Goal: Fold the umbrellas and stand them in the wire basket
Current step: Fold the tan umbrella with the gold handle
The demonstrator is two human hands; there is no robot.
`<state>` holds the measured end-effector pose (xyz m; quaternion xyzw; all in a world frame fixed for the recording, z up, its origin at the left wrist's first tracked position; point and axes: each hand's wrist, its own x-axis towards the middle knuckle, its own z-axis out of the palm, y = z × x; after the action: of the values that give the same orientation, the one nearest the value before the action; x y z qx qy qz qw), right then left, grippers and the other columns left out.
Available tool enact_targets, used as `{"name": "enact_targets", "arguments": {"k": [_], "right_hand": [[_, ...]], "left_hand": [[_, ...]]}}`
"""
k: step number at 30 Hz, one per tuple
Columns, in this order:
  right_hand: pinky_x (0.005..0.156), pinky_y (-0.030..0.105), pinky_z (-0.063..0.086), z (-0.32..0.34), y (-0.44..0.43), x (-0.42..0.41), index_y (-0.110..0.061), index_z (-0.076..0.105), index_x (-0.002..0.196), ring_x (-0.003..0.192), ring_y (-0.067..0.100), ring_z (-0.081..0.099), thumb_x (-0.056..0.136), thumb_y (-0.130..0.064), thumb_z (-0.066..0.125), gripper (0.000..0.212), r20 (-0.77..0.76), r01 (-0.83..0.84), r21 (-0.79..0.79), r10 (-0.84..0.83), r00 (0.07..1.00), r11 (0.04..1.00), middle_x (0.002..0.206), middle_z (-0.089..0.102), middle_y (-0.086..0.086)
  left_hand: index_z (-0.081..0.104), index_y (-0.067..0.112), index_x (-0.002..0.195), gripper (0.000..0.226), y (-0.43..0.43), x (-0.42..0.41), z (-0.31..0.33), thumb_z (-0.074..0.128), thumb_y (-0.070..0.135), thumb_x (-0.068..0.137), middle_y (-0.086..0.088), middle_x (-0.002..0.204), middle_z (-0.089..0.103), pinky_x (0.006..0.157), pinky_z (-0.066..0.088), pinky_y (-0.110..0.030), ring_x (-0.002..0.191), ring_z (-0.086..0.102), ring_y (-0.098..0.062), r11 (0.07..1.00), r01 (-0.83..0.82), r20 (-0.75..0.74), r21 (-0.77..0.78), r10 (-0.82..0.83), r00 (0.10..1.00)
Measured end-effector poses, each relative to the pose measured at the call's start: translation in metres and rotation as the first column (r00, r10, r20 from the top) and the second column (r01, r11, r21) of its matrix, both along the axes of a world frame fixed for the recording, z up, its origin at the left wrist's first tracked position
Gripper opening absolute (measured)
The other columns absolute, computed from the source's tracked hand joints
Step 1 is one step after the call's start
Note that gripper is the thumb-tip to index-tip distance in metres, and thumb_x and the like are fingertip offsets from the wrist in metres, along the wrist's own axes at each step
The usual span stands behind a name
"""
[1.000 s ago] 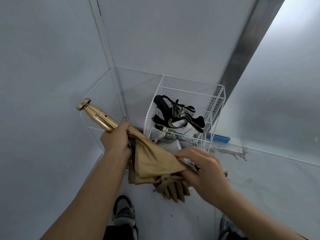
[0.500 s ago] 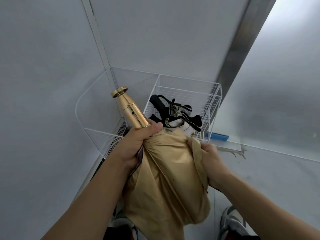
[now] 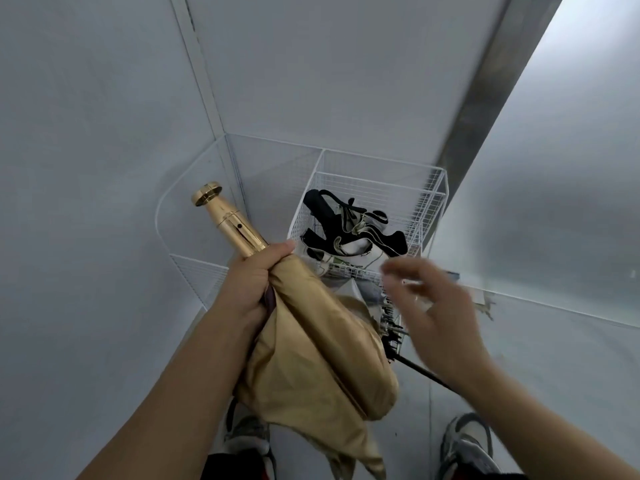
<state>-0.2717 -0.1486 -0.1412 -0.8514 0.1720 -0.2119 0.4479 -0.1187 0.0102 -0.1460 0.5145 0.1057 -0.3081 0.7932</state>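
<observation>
Grey corner [image 3: 203, 81]: wire basket [image 3: 429, 202] holds black umbrella [image 3: 325, 216], apparently folded.

Single head-worn view, steeply downward, close over hands, wire basket [image 3: 375, 183] beyond.

No readable text, labels or numbers (surfaces all unmarked).

The left grip [image 3: 251, 284] is curled tight round the neck of the gold umbrella [image 3: 322, 355], thumb laid across the top. The bare left forearm [image 3: 173, 382] rises from the lower left. The right grip [image 3: 438, 311], blurred, hangs apart with fingers loosely spread, holding nothing. The right forearm [image 3: 554, 424] enters from the lower right.
</observation>
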Motion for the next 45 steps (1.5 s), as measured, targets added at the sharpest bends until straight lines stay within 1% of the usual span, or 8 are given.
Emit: {"name": "enact_targets", "arguments": {"k": [4,10,17,22,27,36,40,45], "right_hand": [[0.094,0.029,0.05,-0.028,0.027,-0.006,-0.054,0.04,0.131,0.107,-0.001,0.057,0.065,-0.071,0.073,0.076,-0.434,-0.378,0.197,0.426,0.794,0.905,0.118,0.059,-0.024],[0.09,0.034,0.056,-0.048,0.0,-0.002,-0.029,0.068,0.106,0.098,0.014,0.069,0.066,-0.038,0.089,0.046,-0.637,-0.35,0.443,0.564,0.525,0.826,0.1,0.073,-0.011],[0.094,0.032,0.047,-0.028,0.02,0.002,-0.042,0.035,0.141,0.108,0.008,0.053,0.067,-0.056,0.075,0.086,-0.501,-0.276,-0.091,0.195,0.843,0.957,0.119,0.052,-0.02],[0.08,0.041,0.057,-0.043,-0.005,0.01,-0.017,0.065,0.096,0.082,0.02,0.069,0.061,-0.017,0.079,0.038,-0.438,-0.155,0.347,0.306,0.845,0.925,0.088,0.071,0.006],[0.084,0.048,0.057,-0.038,-0.045,0.005,-0.007,0.065,0.103,0.089,0.032,0.071,0.048,-0.028,0.075,0.059,-0.348,-0.073,0.525,0.292,0.891,0.848,0.095,0.073,0.015],[0.066,0.032,0.052,-0.034,-0.06,0.009,-0.01,0.066,0.097,0.087,0.031,0.067,0.045,-0.024,0.079,0.056,-0.211,0.069,0.463,0.034,0.977,0.884,0.093,0.07,0.015],[0.065,0.03,0.052,-0.033,-0.053,0.012,-0.014,0.064,0.1,0.087,0.028,0.066,0.043,-0.032,0.079,0.061,-0.19,0.05,0.436,0.038,0.981,0.898,0.094,0.068,0.012],[0.073,0.043,0.057,-0.031,-0.057,0.009,-0.018,0.063,0.099,0.088,0.029,0.066,0.043,-0.033,0.08,0.061,-0.173,0.058,0.417,0.016,0.985,0.907,0.095,0.068,0.01]], "left_hand": [[0.057,0.009,0.08,0.015,-0.004,-0.005,0.004,0.071,0.013,0.081,-0.009,0.063,0.062,0.054,0.057,-0.029,0.051,0.061,-0.019,1.0,0.02,-0.029,-0.008,-0.02,0.999],[0.057,0.01,0.076,0.017,0.004,-0.003,0.002,0.073,0.011,0.079,-0.011,0.069,0.057,0.063,0.055,-0.035,0.059,0.058,-0.022,1.0,0.001,0.055,-0.004,-0.001,0.998],[0.055,0.005,0.078,0.019,-0.014,-0.007,0.01,0.073,0.009,0.082,-0.013,0.061,0.058,0.05,0.055,-0.03,0.049,0.06,-0.022,0.995,-0.097,-0.037,-0.009,0.097,0.995],[0.063,0.011,0.087,0.017,-0.016,-0.024,0.019,0.073,0.024,0.083,-0.005,0.075,0.066,0.068,0.056,-0.033,0.07,0.065,-0.019,0.984,0.178,0.129,-0.026,-0.173,0.976],[0.06,0.035,0.12,0.06,0.003,-0.027,0.021,0.084,0.04,0.066,0.007,0.106,0.071,0.082,0.053,-0.03,0.095,0.069,-0.011,0.812,0.444,0.32,0.378,-0.565,0.761],[0.068,0.015,0.082,0.013,0.012,-0.021,0.02,0.073,0.003,0.082,-0.001,0.077,0.067,0.061,0.049,-0.014,0.068,0.061,-0.01,0.846,-0.308,0.823,0.434,-0.234,0.518],[0.068,0.025,0.113,0.038,-0.004,-0.041,0.016,0.075,0.036,0.078,0.017,0.102,0.06,0.088,0.043,-0.02,0.1,0.053,-0.004,0.815,-0.105,0.809,0.569,-0.533,0.246],[0.066,0.029,0.085,0.018,-0.006,-0.032,0.008,0.079,0.034,0.075,0.016,0.078,0.049,0.078,0.038,-0.032,0.079,0.047,-0.01,0.696,-0.127,0.692,0.707,-0.643,0.33]]}}
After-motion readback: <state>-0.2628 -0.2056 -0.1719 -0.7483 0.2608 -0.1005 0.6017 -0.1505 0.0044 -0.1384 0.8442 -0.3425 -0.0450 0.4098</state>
